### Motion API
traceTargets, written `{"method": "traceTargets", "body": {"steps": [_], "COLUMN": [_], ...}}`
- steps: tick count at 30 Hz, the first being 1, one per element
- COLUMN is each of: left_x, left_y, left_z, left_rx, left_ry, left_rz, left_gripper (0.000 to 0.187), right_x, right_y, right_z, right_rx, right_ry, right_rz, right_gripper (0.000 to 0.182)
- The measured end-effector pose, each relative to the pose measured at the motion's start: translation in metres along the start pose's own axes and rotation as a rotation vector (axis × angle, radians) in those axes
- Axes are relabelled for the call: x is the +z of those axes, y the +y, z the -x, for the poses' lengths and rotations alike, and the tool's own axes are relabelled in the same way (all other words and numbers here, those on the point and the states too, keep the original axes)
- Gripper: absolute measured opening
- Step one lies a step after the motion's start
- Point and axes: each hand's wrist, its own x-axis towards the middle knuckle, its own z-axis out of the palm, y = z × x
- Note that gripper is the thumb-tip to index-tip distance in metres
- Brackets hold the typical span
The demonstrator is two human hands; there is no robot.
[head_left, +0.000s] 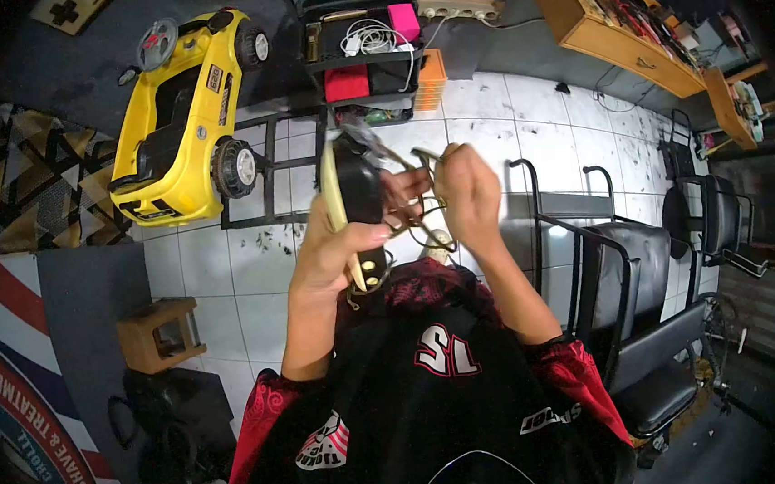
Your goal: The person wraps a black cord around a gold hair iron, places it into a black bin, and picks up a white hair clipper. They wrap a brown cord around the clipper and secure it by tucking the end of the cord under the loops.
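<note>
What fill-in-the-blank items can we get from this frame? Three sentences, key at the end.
1. The right hand holds a looped cord, while the black device with a pale yellow edge is in the ____ hand.
2. The body of the toy car is ____.
3. The coiled cable on the black cart lies beside a box coloured ____.

Missing words: left; yellow; pink.

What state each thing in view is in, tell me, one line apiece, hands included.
Yellow-and-black device: held up off the floor
Left hand: closed around the device
Dark cord: looped, gripped partway
Right hand: closed on the cord, blurred
White cable: coiled
Black cart: loaded
Yellow toy car: unoccupied
Black chair: unoccupied
White tile floor: strewn with dark bits in places
</note>
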Motion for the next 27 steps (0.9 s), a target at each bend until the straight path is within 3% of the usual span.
{"method": "traceTargets", "body": {"steps": [3,7,10,15,17,19,20,22,24,27], "left_x": [-0.013,0.001,-0.004,-0.015,-0.013,-0.020,-0.027,-0.024,-0.017,-0.010], "left_y": [-0.009,-0.011,0.000,0.038,0.048,0.051,0.048,0.043,0.033,0.017], "left_z": [0.002,-0.007,-0.012,-0.004,0.005,0.009,0.010,0.016,0.018,0.014], "left_rx": [-0.038,0.045,0.120,0.369,0.445,0.485,0.496,0.452,0.407,0.356], "left_ry": [-0.044,0.053,-0.017,-0.187,-0.157,-0.189,-0.231,-0.092,0.043,0.056], "left_rz": [-0.102,0.020,0.368,0.491,0.519,0.440,0.402,0.248,0.109,-0.002], "left_gripper": [0.051,0.056,0.046,0.049,0.048,0.048,0.054,0.059,0.073,0.081], "right_x": [0.004,-0.008,-0.020,-0.057,-0.073,-0.080,-0.081,-0.071,-0.054,-0.031], "right_y": [-0.001,0.013,0.052,0.139,0.169,0.174,0.177,0.159,0.125,0.060], "right_z": [0.000,0.017,0.034,0.062,0.069,0.065,0.063,0.044,0.020,-0.009], "right_rx": [-0.327,-0.248,-0.278,-0.034,0.043,0.366,0.378,0.398,0.320,0.202], "right_ry": [-0.074,-0.280,-0.421,-0.240,-0.187,-0.161,-0.121,-0.046,0.012,0.003], "right_rz": [0.239,0.362,0.513,0.637,0.692,0.539,0.493,0.398,0.277,0.110], "right_gripper": [0.015,0.017,0.020,0.015,0.014,0.022,0.025,0.031,0.033,0.034]}}
